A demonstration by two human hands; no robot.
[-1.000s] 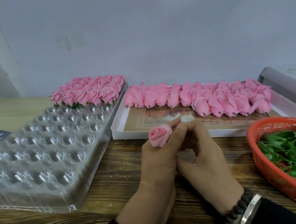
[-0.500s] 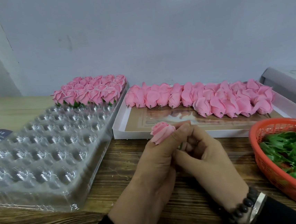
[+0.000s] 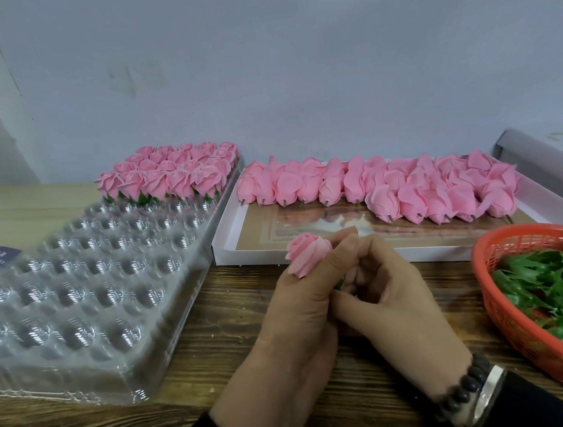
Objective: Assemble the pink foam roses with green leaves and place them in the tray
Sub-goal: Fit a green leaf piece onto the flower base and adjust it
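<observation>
Small craft-assembly workbench, likely a workshop: rough wooden table [image 3: 196, 414] against a bare pale wall [image 3: 292, 57], clear plastic cavity tray [image 3: 84, 290] partly filled with finished pink roses [image 3: 169, 172], flat white box [image 3: 309, 234] of rose heads [image 3: 384, 186], orange basket [image 3: 526, 337] of green leaves [image 3: 562, 286].

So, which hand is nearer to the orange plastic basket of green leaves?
Right. The right hand is just left of the orange plastic basket, apart from it. The left hand lies farther left, holding the pink foam rose.
</observation>
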